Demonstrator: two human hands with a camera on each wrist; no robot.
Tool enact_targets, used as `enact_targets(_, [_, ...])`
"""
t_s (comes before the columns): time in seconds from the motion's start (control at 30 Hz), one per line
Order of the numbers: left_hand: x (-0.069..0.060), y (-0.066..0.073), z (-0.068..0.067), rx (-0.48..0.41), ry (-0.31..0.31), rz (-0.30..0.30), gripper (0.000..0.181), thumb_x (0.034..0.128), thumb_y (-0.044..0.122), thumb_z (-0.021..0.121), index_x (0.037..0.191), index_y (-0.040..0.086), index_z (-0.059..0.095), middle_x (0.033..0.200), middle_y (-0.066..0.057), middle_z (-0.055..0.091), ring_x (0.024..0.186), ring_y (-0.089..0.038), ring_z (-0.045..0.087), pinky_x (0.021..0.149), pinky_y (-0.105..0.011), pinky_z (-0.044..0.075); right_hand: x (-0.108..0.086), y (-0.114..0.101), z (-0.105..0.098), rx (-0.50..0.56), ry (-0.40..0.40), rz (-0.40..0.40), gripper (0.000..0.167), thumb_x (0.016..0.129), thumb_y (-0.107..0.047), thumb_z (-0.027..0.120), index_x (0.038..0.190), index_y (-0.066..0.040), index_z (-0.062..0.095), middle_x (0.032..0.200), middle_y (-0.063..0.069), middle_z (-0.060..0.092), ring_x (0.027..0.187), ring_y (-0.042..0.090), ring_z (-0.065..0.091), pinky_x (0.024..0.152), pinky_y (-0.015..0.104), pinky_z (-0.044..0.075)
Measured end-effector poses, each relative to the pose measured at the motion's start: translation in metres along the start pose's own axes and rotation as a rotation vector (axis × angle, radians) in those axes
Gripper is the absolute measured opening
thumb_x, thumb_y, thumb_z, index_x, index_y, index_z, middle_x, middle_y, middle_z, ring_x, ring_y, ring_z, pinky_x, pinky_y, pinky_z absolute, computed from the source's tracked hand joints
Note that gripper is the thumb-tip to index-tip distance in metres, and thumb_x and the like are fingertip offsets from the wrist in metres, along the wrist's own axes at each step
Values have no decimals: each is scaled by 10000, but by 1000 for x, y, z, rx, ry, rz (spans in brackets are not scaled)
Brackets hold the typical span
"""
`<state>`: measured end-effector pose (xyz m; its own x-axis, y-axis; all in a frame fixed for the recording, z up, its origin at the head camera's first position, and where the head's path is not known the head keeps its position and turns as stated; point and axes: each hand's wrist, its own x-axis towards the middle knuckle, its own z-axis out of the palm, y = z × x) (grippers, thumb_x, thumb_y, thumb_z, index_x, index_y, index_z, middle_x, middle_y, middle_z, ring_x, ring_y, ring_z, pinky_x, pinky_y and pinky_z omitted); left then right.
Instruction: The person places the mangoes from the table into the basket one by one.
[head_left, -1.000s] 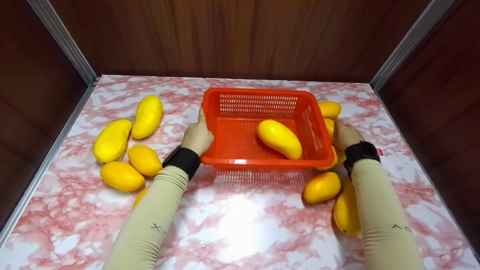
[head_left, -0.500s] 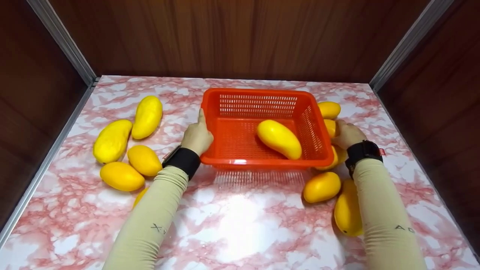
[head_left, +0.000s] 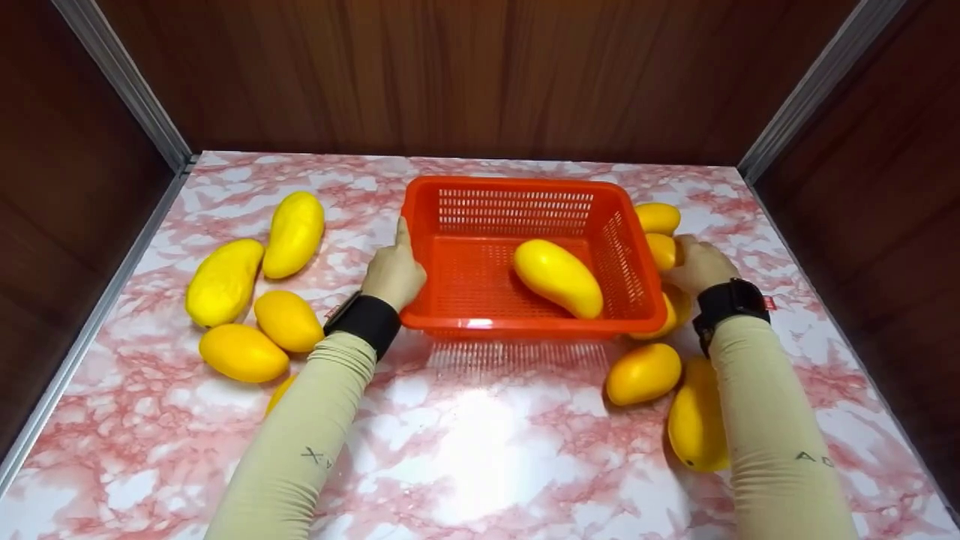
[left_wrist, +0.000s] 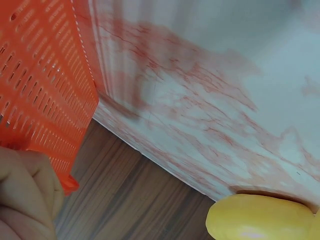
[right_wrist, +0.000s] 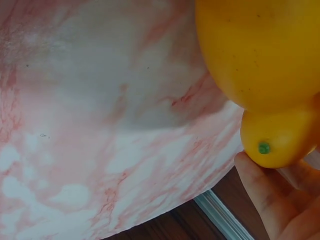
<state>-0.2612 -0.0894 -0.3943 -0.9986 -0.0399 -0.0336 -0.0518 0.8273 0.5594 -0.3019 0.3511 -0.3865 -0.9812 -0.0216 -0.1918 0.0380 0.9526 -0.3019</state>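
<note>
A red-orange plastic basket with slotted walls stands mid-table, with one yellow mango lying inside. My left hand grips the basket's left rim, its index finger stretched along the edge; the left wrist view shows that hand against the basket wall. Right of the basket, my right hand holds a mango that is partly hidden behind the rim. In the right wrist view my fingers press on a mango with a green stem spot, and a larger-looking mango lies nearer.
Several more mangoes lie on the right, among them one at the back, one in front and one beside my sleeve. Another group lies on the left of the marbled table. Wooden walls enclose the table.
My right hand has shifted slightly to the right and away from the basket, and the mango at its fingers has moved a little with it. The left hand and basket stay put.
</note>
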Motion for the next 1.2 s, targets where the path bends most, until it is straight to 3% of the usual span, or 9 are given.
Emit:
enact_targets(0.43, [1,-1,0,-11,-11,-12,778,911,53,451,1581,1,61,916,-252,662,836,-373,647,800,-471,520,-4,-8,-8,75,58,49,846,890,-471,623,1489,36,306,1384,353,461,1181,490,493,1043,633,365])
enact_targets(0.73, [0,0,0,10,3,14,763,911,49,449,1576,-15,79,836,-203,631,768,-333,608,757,-453,509,-7,-16,-14,116,143,53,809,880,-406,627,1487,30,317,1296,317,522,1070,453,523,995,594,409])
enact_targets(0.9, [-1,0,0,7,1,7,766,915,57,454,1580,-2,78,910,-246,662,836,-372,646,781,-465,512,-7,-21,-18,126,199,36,774,878,-380,632,1472,27,347,1256,310,534,1032,442,517,960,575,414])
enact_targets(1.2, [1,-1,1,12,-1,2,767,912,56,440,1581,1,69,885,-235,657,806,-357,634,768,-463,512,-7,-31,-25,165,207,32,791,875,-383,628,1497,6,333,1293,287,530,1040,420,511,973,559,415])
